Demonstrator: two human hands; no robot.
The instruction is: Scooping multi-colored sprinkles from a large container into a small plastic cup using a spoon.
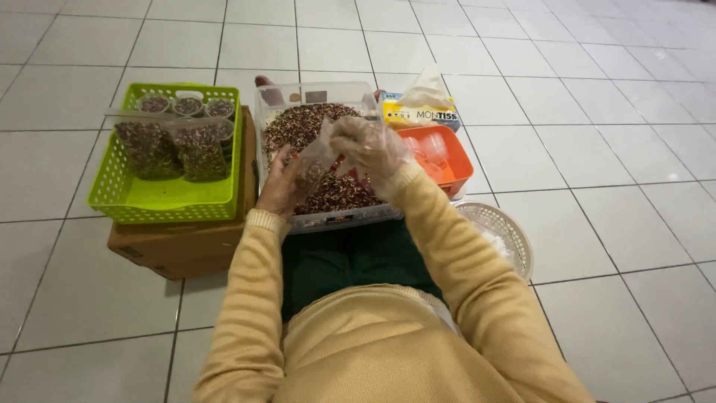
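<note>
One clear tub (pixel 272 112) of mixed dark beans sits in the middle of the tiled floor. One green basket (pixel 123 198) rests on one cardboard box (pixel 186 250) at the tub's left edge; inside it lie two filled bags (pixel 175 149) and three small filled cups (pixel 186 106) along its far rim. One orange tray (pixel 459 164) holds empty clear cups, too blurred to count. One tissue box (pixel 418 113) and one white round basket (pixel 514 231) complete it. Two hands (pixel 369 145) hold one small bag (pixel 313 168).

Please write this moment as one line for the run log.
left hand: holds bag | right hand: gloved, at bag | tub: mixed beans
</note>
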